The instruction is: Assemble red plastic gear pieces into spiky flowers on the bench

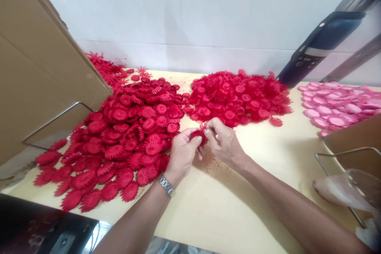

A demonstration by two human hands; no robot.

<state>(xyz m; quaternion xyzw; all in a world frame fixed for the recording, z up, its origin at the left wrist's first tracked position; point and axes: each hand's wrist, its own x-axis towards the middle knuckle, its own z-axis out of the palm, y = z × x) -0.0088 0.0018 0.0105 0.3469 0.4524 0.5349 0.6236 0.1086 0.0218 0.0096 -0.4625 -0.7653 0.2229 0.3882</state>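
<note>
1. Well, in the head view the left grip [183, 149] is closed on a red piece [197, 135], with the thumb on top. The piece sits between the two grips.
2. The right grip [222, 139] pinches a small light red bit [203, 126] at the edge of that piece. I cannot tell if the bit is loose or joined on.
3. I think it works best if the left grip is steady and the right one does the tiny work.
4. Soft fingers seem wise, as thin points could bend or tear.
5. A big red heap [131, 135] lies just left of the left grip. The watch [166, 185] is near it and might snag a piece.
6. Another red pile [238, 97] lies just past the right grip, so small moves look safest.
</note>
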